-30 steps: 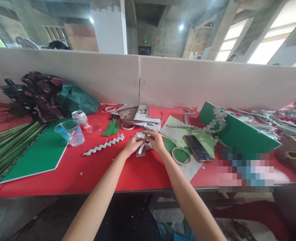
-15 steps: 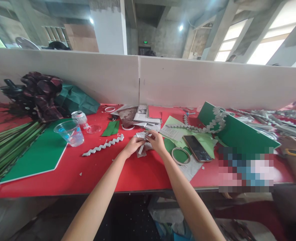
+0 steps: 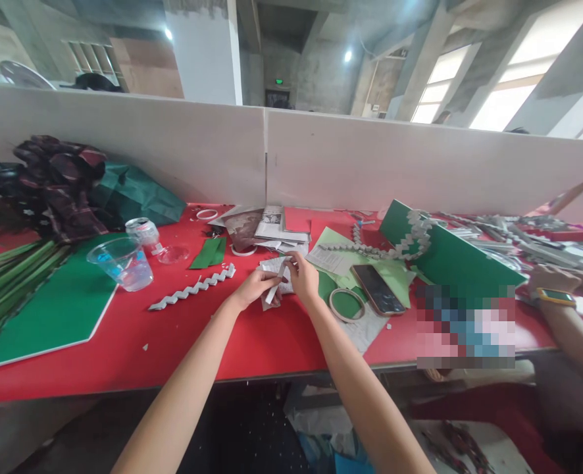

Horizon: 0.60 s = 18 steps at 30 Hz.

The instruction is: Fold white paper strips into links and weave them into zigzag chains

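Note:
Between my two hands is a narrow white paper strip (image 3: 272, 293), slanting up from lower left to upper right. My left hand (image 3: 253, 289) pinches its lower part, fingers closed. Higher up, my right hand (image 3: 302, 275) grips the strip's upper end between thumb and fingers. Crumpled pale paper (image 3: 274, 265) lies just beneath and behind the hands on the red table (image 3: 183, 345). To the left of my left hand rests a zigzag chain of folded paper (image 3: 193, 288). Right of my right hand are a tape roll (image 3: 347, 305) and a phone (image 3: 378, 289).
A clear plastic cup (image 3: 124, 264) and a can (image 3: 142, 236) stand at left, near a green board (image 3: 49, 316) and long green leaves (image 3: 15, 283). Another folded chain (image 3: 410, 247) drapes by an upright green board (image 3: 449, 250). At far right is another person's arm (image 3: 568, 316) wearing a watch.
My hands have drawn slightly apart, and more of the paper strip shows between them. The view has shifted a little to the right. The other person's hand has moved further into view.

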Available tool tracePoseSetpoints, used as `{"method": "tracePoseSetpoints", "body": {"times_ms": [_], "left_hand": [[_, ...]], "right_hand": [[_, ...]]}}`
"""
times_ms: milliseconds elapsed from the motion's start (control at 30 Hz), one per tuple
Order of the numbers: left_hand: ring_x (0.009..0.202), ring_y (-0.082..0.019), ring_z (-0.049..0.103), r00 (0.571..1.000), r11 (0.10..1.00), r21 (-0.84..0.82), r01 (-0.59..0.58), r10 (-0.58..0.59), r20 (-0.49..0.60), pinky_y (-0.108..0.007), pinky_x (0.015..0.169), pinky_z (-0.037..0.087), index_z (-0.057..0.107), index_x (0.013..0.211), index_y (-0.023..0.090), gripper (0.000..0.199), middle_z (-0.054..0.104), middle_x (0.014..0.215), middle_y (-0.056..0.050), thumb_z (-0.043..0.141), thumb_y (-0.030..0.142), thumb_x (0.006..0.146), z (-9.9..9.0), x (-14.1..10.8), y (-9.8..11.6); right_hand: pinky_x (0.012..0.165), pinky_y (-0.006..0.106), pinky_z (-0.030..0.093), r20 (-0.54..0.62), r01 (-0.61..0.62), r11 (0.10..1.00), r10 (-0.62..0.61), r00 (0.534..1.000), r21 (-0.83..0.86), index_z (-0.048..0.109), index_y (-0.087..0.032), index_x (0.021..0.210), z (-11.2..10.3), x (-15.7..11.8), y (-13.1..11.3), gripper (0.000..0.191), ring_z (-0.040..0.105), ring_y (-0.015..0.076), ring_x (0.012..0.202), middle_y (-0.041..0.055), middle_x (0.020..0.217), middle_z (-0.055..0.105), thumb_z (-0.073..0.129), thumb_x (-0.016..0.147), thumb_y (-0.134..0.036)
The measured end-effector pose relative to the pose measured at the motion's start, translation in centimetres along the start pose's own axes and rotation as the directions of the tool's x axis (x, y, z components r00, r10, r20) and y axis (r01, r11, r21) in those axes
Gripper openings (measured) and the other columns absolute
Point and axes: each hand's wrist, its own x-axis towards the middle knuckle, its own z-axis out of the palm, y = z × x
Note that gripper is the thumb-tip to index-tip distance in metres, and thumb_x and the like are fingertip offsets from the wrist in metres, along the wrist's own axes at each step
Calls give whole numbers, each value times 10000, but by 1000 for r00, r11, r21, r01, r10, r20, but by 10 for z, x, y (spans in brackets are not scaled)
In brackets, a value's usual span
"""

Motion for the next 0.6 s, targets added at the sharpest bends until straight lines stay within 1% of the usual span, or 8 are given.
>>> {"method": "tracePoseSetpoints", "body": {"times_ms": [100,167,233,300,400,467,533,600], "left_hand": [[485,-174,629,999,999,14,33,-34,40,-246,435,462,668,987,113,393,686,614,-73,665,437,765,2,-2,1],[484,-176,628,999,999,-8,43,-43,8,-253,443,471,668,1001,107,406,688,618,-76,666,435,762,3,-2,1],[480,-173,624,997,998,-50,28,-32,-73,-264,468,487,668,989,109,402,680,603,-66,661,441,762,2,-1,0],[478,-171,624,990,998,-69,1,-11,-141,-263,471,488,667,960,114,388,675,597,-57,653,449,765,0,1,-3],[483,-176,632,989,998,-58,-18,10,-149,-258,458,483,664,913,125,365,672,593,-50,643,459,768,-2,5,-8],[478,-175,632,993,999,-38,-18,14,-115,-256,456,480,664,875,126,350,668,581,-50,642,459,768,-2,6,-10],[462,-170,622,996,1000,-22,-13,11,-87,-254,450,473,666,869,123,345,667,572,-55,648,453,768,-2,6,-10],[461,-168,617,996,1000,-12,0,-1,-85,-254,449,472,671,904,117,345,673,577,-61,656,433,767,-3,5,-9]], "right_hand": [[686,271,448,-105,-60,994,69,992,88,606,-255,1053,-4,5,7,253,617,172,769,28,914,681,430,873,-243],[644,264,461,-115,-113,956,148,982,269,591,-220,1086,-7,9,9,282,613,163,722,47,898,677,411,885,-302],[615,256,475,14,-165,860,181,983,483,584,-201,1110,-8,11,6,342,617,153,696,52,881,680,396,897,-392],[649,256,494,199,-205,756,101,975,622,607,-201,1086,-6,9,1,364,635,157,760,48,901,689,465,866,-452],[648,256,499,390,-251,705,-39,920,663,668,-191,915,-1,4,-8,298,638,164,756,35,875,696,639,752,-439],[588,255,486,437,-286,709,-36,899,645,675,-176,795,3,2,-8,261,621,158,662,29,779,689,666,721,-426],[586,262,481,376,-275,725,23,926,632,678,-169,758,3,4,-3,251,612,161,637,28,724,683,650,725,-417],[652,281,492,174,-214,751,134,976,624,682,-164,779,-3,9,5,258,628,180,697,43,746,695,626,737,-412]]}}
